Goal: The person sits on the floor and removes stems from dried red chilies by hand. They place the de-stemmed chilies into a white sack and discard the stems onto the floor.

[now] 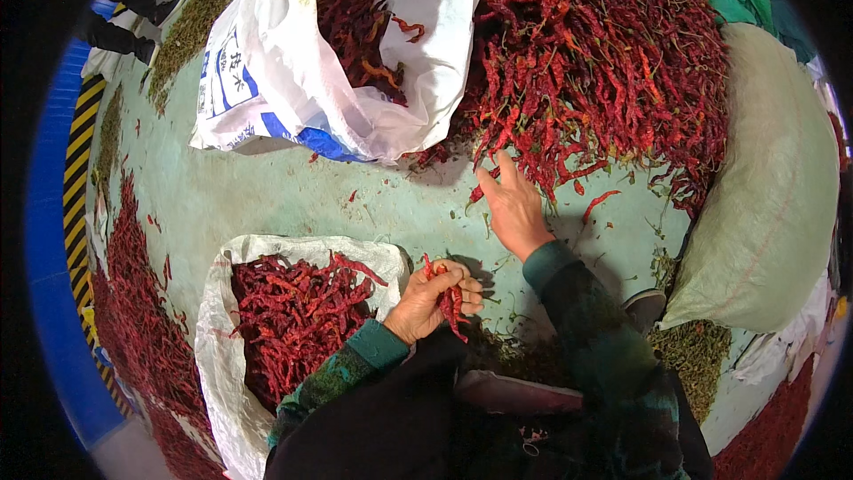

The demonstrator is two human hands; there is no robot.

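My left hand (pixel 430 297) is closed around a few dried red chilies (pixel 451 303), whose tips stick out above and below the fist. It is just right of an open white woven sack (pixel 222 347) holding many red chilies (pixel 303 313). Farther forward, my right hand (pixel 513 210) reaches to the near edge of a large heap of dried red chilies (pixel 600 60), many with stems. Its thumb and forefinger are apart, close to loose chilies at the edge. Whether the fingertips touch any of them is hard to see.
A printed white sack (pixel 280 73) with darker chilies stands ahead. A full pale sack (pixel 766 193) leans at the right beside the heap. More chilies (pixel 140 293) lie along the left, near a striped floor border (pixel 81 147). Another person's legs (pixel 120 33) show far left.
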